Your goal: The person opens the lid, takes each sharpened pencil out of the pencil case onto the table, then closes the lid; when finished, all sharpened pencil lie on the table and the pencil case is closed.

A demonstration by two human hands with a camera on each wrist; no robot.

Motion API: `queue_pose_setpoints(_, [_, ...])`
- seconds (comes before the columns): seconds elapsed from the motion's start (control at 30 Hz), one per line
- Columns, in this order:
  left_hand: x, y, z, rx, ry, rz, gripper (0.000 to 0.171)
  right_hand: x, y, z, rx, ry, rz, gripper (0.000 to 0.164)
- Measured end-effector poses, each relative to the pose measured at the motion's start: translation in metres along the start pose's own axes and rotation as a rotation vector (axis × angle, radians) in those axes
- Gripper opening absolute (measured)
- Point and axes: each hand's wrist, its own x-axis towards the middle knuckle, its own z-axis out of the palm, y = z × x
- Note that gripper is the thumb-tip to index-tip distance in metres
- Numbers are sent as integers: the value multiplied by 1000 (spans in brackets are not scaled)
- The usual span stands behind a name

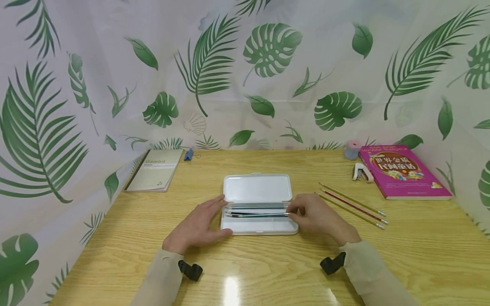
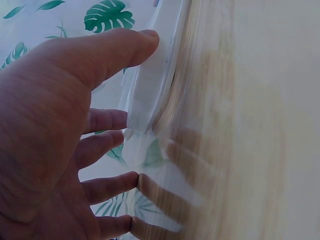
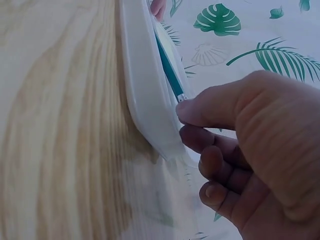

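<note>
A white pencil case (image 1: 259, 232) lies on the table with its lid (image 1: 257, 188) raised at the back. Several dark and green pencils lie lengthwise in it. My right hand (image 1: 315, 216) pinches the end of a green pencil (image 3: 170, 72) between thumb and index finger, at the case's right side. The other fingers of that hand are curled, seen in the right wrist view. On the left, my left hand (image 1: 199, 225) rests against the case's left end, thumb on the front rim and fingers extended along the side.
Two yellow pencils and a red pencil (image 1: 356, 206) lie right of the case. Farther right are a pink book (image 1: 405, 172), a stapler (image 1: 362, 173) and a pink-and-blue object (image 1: 351, 150). Back left, a notebook (image 1: 155, 172) lies near a blue binder clip (image 1: 189, 154).
</note>
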Motion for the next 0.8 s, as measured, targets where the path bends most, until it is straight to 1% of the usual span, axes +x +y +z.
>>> queue_pose_setpoints(0.13, [0,0,0,-5,-2,8,84,0,0,1,4,23,11,8])
queue_pose_setpoints(0.37, [-1,1,-1,-5,4,3,84,1,0,1,24,23,-3,14])
queue_pose_setpoints(0.57, [-1,2,-1,-9,2,-5,84,0,0,0,27,12,42,9])
queue_pose_setpoints(0.67, [-1,2,-1,-9,-2,-7,85,0,0,1,26,1,47,8])
queue_pose_setpoints(0.8, [-1,2,-1,-10,-3,-6,84,-2,0,1,27,6,62,6])
